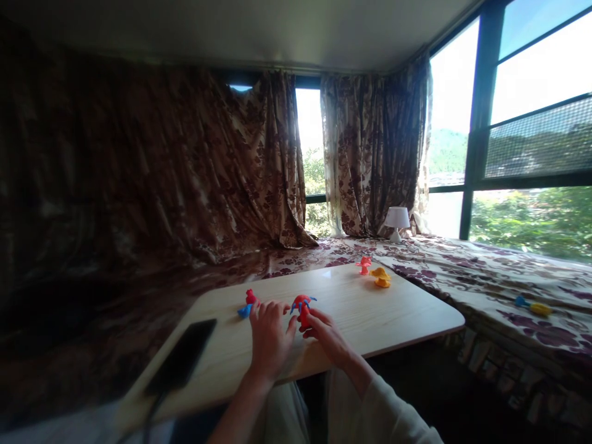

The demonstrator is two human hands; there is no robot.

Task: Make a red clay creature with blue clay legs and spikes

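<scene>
Between the fingers of my right hand (326, 336) is a small red toy figure with blue parts (303, 305), raised over the wooden table (231, 351). Its top is rounded, and thin blue pieces stick out at the sides. My left hand (269, 330) is close by on the left, fingers stretched and thumb apart; nothing shows in it. Just beyond that hand, a pink-red toy piece (250, 296) and a blue toy piece (245, 311) lie on the table, partly behind the fingers.
Toward the far right corner stand a pink toy (364, 265) and a yellow toy (382, 277). A black flat device (182, 356) with a cable lies at left. On the patterned bench cover are a blue-and-yellow toy (534, 306) and a white lamp (396, 220).
</scene>
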